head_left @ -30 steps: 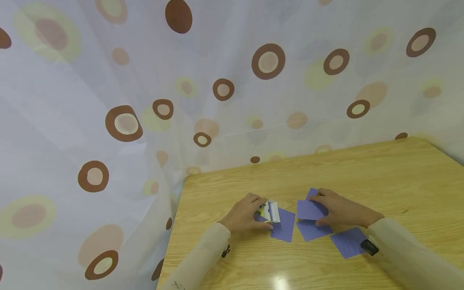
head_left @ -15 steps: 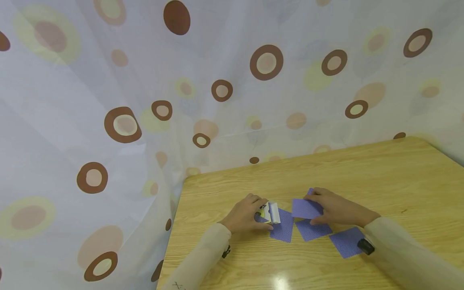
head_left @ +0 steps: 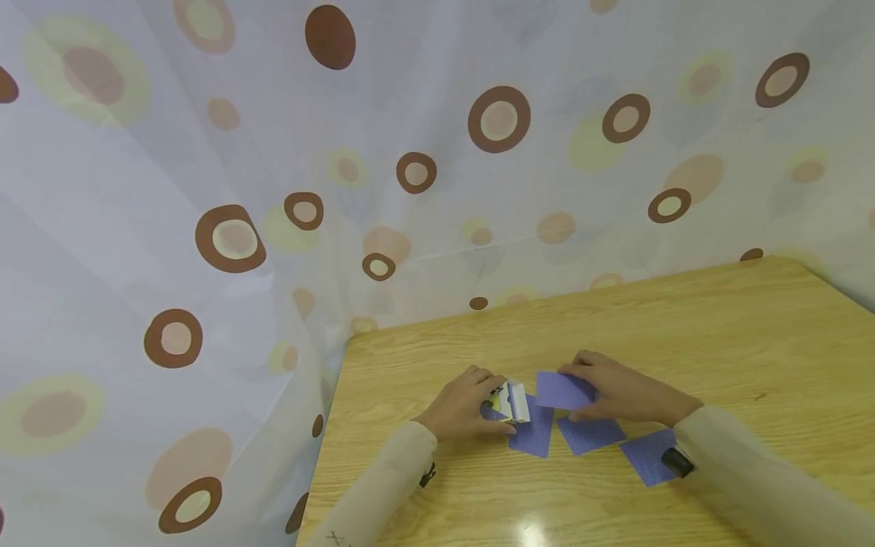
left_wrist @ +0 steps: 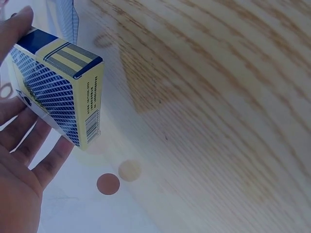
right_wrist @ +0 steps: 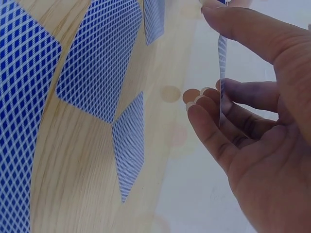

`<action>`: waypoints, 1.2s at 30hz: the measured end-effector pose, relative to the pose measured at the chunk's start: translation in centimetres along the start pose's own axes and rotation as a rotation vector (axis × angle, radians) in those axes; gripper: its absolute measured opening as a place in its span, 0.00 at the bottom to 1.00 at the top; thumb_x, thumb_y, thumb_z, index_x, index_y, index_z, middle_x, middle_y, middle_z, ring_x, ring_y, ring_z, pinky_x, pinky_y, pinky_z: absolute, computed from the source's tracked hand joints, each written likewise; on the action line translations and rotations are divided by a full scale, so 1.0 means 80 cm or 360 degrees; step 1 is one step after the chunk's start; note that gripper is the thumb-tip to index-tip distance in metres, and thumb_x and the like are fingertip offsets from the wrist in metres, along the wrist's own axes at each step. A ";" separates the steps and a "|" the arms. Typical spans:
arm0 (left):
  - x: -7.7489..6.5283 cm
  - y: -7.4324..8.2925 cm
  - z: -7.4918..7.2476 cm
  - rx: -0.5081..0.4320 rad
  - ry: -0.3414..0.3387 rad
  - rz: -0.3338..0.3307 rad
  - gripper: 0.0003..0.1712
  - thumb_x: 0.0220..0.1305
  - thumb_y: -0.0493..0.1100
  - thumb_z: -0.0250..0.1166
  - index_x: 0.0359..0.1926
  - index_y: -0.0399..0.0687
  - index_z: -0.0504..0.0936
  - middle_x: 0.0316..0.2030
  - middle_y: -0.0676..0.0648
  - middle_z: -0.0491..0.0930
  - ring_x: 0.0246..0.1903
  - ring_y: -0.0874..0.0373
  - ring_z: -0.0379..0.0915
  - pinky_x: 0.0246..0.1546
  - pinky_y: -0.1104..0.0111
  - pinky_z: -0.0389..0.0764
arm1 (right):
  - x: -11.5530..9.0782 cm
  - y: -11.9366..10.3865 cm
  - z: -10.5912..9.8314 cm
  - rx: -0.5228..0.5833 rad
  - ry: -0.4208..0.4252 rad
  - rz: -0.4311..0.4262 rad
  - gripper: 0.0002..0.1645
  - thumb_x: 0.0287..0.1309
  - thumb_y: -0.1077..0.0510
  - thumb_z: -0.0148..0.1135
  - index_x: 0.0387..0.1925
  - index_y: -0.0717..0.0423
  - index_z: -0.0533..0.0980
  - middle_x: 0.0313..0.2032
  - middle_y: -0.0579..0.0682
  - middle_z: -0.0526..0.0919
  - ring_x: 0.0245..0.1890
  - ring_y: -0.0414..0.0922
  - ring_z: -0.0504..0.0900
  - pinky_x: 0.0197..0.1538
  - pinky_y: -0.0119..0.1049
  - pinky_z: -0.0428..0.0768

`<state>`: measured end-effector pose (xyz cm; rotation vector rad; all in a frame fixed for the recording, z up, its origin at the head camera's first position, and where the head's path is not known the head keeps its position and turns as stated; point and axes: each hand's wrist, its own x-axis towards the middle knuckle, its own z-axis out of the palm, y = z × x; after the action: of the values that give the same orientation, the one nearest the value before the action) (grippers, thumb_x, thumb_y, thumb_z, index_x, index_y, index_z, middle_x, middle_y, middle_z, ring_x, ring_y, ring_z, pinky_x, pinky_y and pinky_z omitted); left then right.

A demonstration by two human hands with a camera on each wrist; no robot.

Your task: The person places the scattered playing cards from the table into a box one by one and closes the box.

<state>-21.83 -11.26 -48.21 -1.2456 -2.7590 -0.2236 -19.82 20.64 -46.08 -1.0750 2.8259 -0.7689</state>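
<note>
My left hand (head_left: pixel 459 406) grips a playing card box (head_left: pixel 511 403) above the table, its white flap end facing right. The left wrist view shows the box's (left_wrist: pixel 58 92) blue lattice back and yellow side with a barcode, held between thumb and fingers. In my right hand (head_left: pixel 618 389) a blue-backed playing card (head_left: pixel 562 390) is pinched, its left edge close to the box's flap end. The right wrist view has this card (right_wrist: pixel 222 73) edge-on between thumb and fingers. Whether card and box touch, I cannot tell.
Blue-backed cards lie face down on the wooden table (head_left: pixel 424 494): one card (head_left: pixel 533 441) below the box, another card (head_left: pixel 592 437) under my right hand, a third card (head_left: pixel 645 460) partly behind the right wrist strap. A dotted curtain (head_left: pixel 437 197) hangs behind the table.
My right hand has moved left with its card, from above the table cards to beside the box. The left hand and box have hardly moved.
</note>
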 end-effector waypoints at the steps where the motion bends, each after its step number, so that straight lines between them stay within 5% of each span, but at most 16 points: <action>1: 0.000 0.000 0.000 0.0003 -0.0006 0.0001 0.50 0.57 0.74 0.69 0.70 0.49 0.75 0.57 0.52 0.77 0.55 0.61 0.70 0.51 0.74 0.76 | 0.001 -0.001 0.001 0.0004 0.0003 -0.0007 0.46 0.55 0.44 0.78 0.66 0.67 0.73 0.50 0.51 0.75 0.43 0.41 0.75 0.44 0.38 0.80; 36: 0.005 0.002 0.003 -0.0006 -0.0023 0.0041 0.50 0.58 0.76 0.67 0.70 0.48 0.75 0.58 0.52 0.77 0.54 0.61 0.70 0.49 0.74 0.76 | 0.010 -0.008 0.025 -0.0057 -0.0017 -0.0135 0.46 0.54 0.40 0.78 0.66 0.63 0.74 0.51 0.49 0.75 0.44 0.41 0.72 0.45 0.38 0.78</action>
<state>-21.95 -10.82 -48.35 -1.2882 -2.7537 -0.2185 -19.64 18.82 -47.42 -1.2077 2.8116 -0.7190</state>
